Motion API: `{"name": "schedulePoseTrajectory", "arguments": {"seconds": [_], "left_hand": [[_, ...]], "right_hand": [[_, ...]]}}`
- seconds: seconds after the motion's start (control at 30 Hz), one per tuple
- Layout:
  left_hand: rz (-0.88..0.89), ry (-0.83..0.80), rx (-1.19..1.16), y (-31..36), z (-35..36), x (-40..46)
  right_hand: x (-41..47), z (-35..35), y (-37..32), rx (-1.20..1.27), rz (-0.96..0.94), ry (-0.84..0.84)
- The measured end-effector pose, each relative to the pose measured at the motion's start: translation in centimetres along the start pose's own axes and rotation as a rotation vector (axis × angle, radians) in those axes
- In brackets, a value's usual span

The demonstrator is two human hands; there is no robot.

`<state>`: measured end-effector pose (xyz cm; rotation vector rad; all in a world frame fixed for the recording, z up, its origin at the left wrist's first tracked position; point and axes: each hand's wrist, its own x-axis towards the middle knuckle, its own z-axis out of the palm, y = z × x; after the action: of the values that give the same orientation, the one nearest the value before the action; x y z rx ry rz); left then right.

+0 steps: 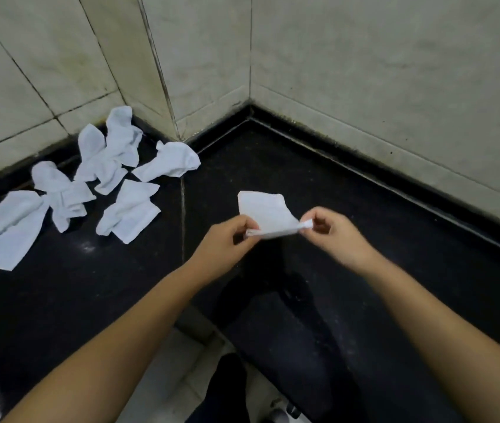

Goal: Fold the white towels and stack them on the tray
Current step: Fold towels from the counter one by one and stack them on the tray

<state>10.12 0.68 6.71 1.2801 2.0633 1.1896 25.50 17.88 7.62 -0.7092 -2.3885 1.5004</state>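
Both forearms extend fwd from the bottom edge, bare, converging over the dark bench point(364, 239) near the wall corner. Left hand point(227, 242): grip closed on the white towel point(265, 213), thumb and fingers pinching its near-left corner, knuckles up. Right hand point(332, 230): grip closed on the same towel, pinching the near-right corner, where a small bunched tip of fabric pokes out between the fingers. Towel is stretched between the two hands, approx. level w/ them, far edge reaching away toward the wall; whether the far edge touches the bench cannot be told. Loose towels point(111, 166), crumpled and unfolded, lie on the bench to the left, well apart from the hands, some overlapping, the farthest against the tiled wall point(364, 71). Tray: not seen in this view. Labels/writing: nothing legible on towels, bench or wall.
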Motion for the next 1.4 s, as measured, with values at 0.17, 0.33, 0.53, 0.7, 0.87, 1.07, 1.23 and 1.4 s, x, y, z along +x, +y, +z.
{"name": "schedulePoseTrajectory", "arguments": {"seconds": [0.17, 0.33, 0.53, 0.7, 0.87, 1.07, 1.23, 1.4], "left_hand": [[-0.222, -0.327, 0.015, -4.6, 2.8, -4.3], [-0.318, -0.295, -0.01, -6.2, 2.6, -1.9], [-0.381, -0.141, 0.2, -7.9, 3.0, 5.7], [-0.396, -0.131, 0.456, -9.1, 3.9, 7.7], [-0.515, -0.023, 0.525, -9.4, 4.7, 5.6], [-0.611, -0.085, 0.645, -7.6, 7.4, 4.1], [-0.602, 0.02, 0.191, -5.4, 6.9, 3.6], [-0.594, 0.127, -0.413, -0.9, 6.5, 1.7]], "right_hand": [[-5.1, 3.8, 5.6, -0.103, 0.209, -0.22], [-2.4, 3.6, 6.2, -0.055, 0.314, -0.149], [5.3, 4.0, 6.2, -0.172, 0.439, 0.056], [8.0, 5.9, 7.0, -0.326, 0.506, 0.078], [6.7, 6.6, 7.2, -0.558, 0.55, 0.106], [6.1, 8.7, 6.4, -0.745, 0.614, 0.032], [4.3, 6.7, 5.5, -0.237, 0.684, 0.03], [-1.3, 2.2, 3.2, 0.219, 0.513, 0.231]]}}
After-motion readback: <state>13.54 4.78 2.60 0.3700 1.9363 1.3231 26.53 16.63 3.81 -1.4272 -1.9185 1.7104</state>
